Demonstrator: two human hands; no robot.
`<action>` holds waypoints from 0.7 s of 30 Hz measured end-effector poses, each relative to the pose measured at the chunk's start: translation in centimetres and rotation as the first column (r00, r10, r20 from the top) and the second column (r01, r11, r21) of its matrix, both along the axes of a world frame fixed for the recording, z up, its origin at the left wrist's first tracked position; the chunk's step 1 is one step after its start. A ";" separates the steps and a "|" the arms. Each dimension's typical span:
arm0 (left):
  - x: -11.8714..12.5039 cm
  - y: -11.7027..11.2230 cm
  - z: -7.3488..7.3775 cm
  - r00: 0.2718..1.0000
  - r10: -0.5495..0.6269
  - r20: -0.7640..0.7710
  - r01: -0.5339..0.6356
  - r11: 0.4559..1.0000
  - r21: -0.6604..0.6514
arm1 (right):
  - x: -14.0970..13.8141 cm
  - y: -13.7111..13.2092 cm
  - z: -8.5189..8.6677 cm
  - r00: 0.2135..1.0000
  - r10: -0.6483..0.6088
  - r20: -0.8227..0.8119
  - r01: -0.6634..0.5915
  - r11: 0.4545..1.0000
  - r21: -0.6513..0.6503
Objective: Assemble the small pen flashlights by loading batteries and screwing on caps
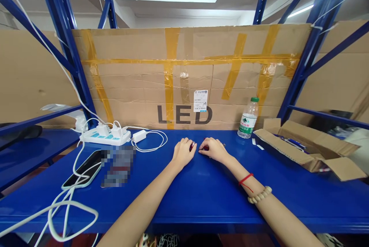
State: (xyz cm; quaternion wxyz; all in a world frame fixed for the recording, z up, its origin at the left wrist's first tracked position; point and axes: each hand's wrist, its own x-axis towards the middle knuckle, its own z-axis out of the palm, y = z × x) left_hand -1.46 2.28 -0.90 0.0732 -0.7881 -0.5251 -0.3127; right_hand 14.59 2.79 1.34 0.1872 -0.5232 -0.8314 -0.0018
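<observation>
My left hand point(183, 151) rests low over the blue tabletop point(201, 197), fingers curled and closed around a small, glossy dark red piece point(191, 146). Just to its right, my right hand point(215, 150) pinches another dark red piece point(205, 147). A narrow gap separates the two hands. Most of both pieces is hidden by my fingers, so their kind cannot be made out. A red string and a beaded bracelet circle my right wrist and forearm.
On the left are a white power strip point(106, 136), a charger point(139, 136), a phone point(85, 168) and looping white cables. To the right stand a bottle point(248, 120) and an open cardboard box point(291, 154) with pen-like items. Taped cardboard point(138, 85) walls off the back.
</observation>
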 end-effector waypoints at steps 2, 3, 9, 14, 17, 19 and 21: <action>0.0 0.2 -0.2 1.000 0.003 0.001 -0.003 1.000 -0.005 | -0.2 -0.1 -0.1 1.000 0.014 0.004 -0.014 1.000 0.012; 0.0 0.2 -0.2 1.000 0.005 -0.001 -0.005 1.000 -0.007 | -0.2 -0.1 -0.2 1.000 0.025 0.002 -0.025 0.999 0.029; -0.3 0.3 -0.3 1.000 -0.003 -0.016 0.003 1.000 -0.014 | -0.5 -0.1 0.2 0.963 0.081 -0.257 -0.025 0.976 0.215; -0.2 0.2 -0.1 0.999 -0.039 -0.027 0.038 0.999 -0.016 | -1.2 -0.3 0.4 0.835 0.222 -0.504 -0.107 0.963 0.248; -0.1 0.1 0.1 0.999 -0.041 -0.033 0.041 0.999 -0.018 | -1.5 -0.5 0.4 0.831 0.249 -0.498 -0.141 0.959 0.246; -0.1 -0.1 0.2 0.999 -0.042 -0.035 0.042 0.999 -0.020 | -1.6 -0.7 0.4 0.838 0.247 -0.487 -0.139 0.959 0.247; -0.1 -0.2 0.3 0.998 -0.048 -0.034 0.047 0.999 -0.022 | -1.5 -0.7 0.4 0.852 0.229 -0.471 -0.118 0.960 0.255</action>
